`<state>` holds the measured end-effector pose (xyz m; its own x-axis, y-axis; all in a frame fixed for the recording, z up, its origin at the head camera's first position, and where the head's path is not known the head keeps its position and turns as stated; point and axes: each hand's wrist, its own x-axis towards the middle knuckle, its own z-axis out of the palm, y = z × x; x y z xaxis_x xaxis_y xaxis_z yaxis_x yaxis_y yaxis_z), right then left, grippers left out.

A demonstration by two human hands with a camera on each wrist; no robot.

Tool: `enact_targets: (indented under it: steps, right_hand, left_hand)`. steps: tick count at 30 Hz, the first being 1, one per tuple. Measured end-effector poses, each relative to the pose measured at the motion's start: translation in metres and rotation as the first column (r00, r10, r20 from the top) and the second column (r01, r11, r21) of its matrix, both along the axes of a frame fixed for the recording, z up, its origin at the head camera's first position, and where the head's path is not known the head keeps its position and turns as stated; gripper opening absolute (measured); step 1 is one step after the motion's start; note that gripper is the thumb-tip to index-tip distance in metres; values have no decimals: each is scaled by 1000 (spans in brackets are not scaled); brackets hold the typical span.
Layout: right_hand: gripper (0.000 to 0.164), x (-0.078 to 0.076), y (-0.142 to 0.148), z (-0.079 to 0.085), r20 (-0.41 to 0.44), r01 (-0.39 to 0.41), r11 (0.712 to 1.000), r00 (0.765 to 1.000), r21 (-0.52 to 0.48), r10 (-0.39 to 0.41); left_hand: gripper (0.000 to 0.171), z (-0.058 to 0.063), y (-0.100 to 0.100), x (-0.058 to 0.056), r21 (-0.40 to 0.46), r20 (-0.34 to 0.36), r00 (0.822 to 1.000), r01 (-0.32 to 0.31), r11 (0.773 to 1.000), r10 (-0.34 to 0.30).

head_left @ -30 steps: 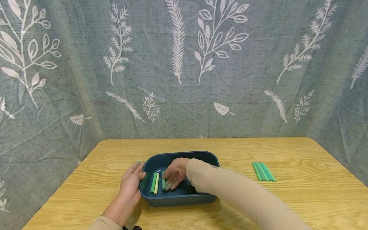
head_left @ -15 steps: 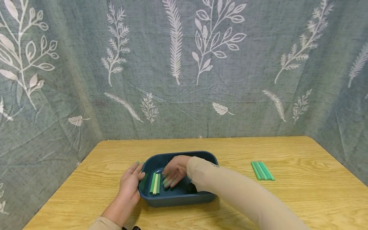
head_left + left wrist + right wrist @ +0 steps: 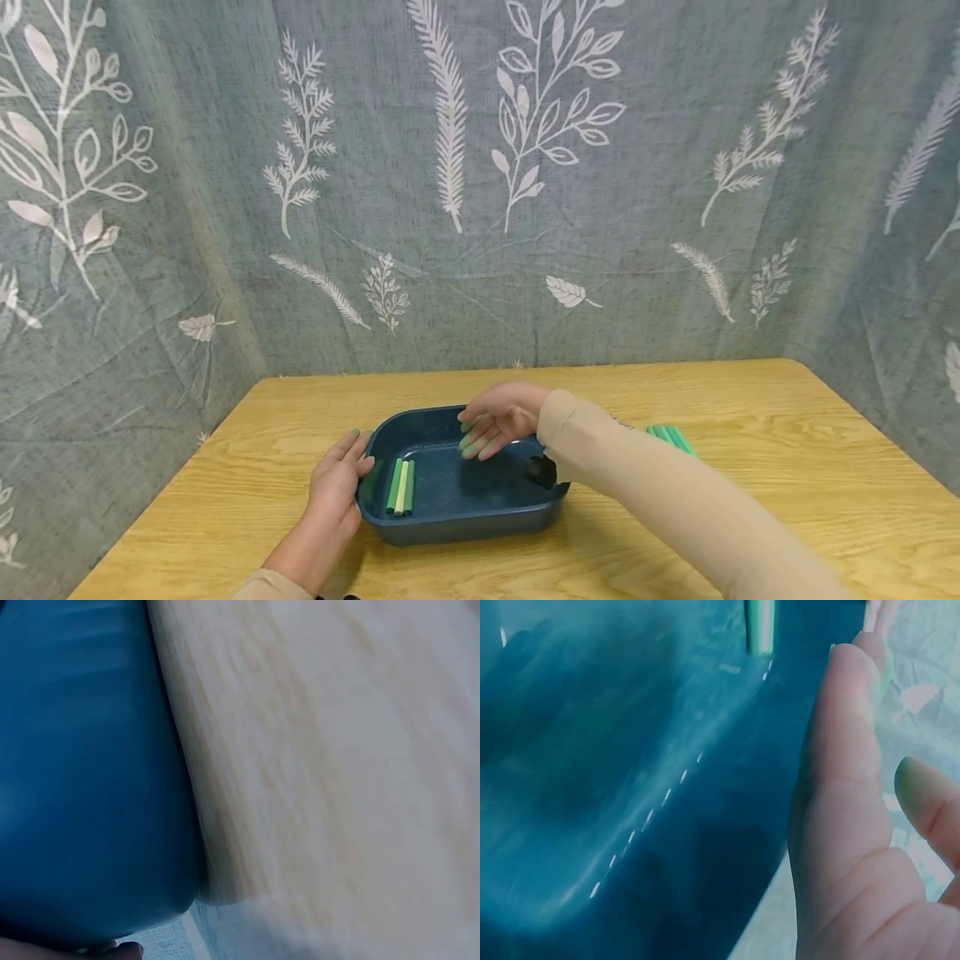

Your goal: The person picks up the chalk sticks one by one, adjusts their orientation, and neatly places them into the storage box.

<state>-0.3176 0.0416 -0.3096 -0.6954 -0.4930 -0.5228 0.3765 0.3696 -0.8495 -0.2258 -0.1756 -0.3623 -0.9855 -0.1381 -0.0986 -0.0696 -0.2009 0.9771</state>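
A dark blue bin (image 3: 480,522) sits on the table. At its left end lie a green stick (image 3: 394,483), a pale yellow stick (image 3: 401,492) and another green stick (image 3: 409,485), side by side. My left hand (image 3: 336,487) rests against the bin's left wall, fingers extended and thumb near the rim. Above the bin's far middle hovers my right hand (image 3: 504,423), its fingers extended and nothing held. The right wrist view shows that hand (image 3: 855,795) beside the bin's inner wall, with the end of a green stick (image 3: 761,630) at the top.
Several green sticks (image 3: 671,438) lie together on the wooden table (image 3: 787,467) right of the bin, partly hidden by my right sleeve (image 3: 660,475). A leaf-patterned curtain (image 3: 480,317) hangs behind the table and along both sides.
My right hand let go of the right-hand green stick, which moved left against the pale yellow one. The hand then rose and shifted right. My left hand stayed at the bin.
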Motion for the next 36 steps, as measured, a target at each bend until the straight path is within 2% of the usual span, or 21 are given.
enact_targets:
  steps: [8, 16, 30, 36]
  right_hand:
    - [45, -3, 35, 3, -15, 37, 999, 999, 27, -37]
    - [45, -1, 54, 9, -31, 41, 999, 999, 9, -40]
    - [42, 13, 96, 14, -92, 81, 997, 992, -1, -81]
    - [42, 19, 110, 13, -121, 54, 998, 991, -10, -55]
  left_hand:
    - [59, -3, -3, -2, -21, 9, 1000, -6, 1000, 6]
    - [59, -4, -4, -2, -22, 22, 1000, -14, 1000, 14]
    - [61, -5, -2, -2, 5, 1, 1000, 14, 1000, -14]
    - [59, -3, -1, -2, 3, 11, 1000, 7, 1000, -7]
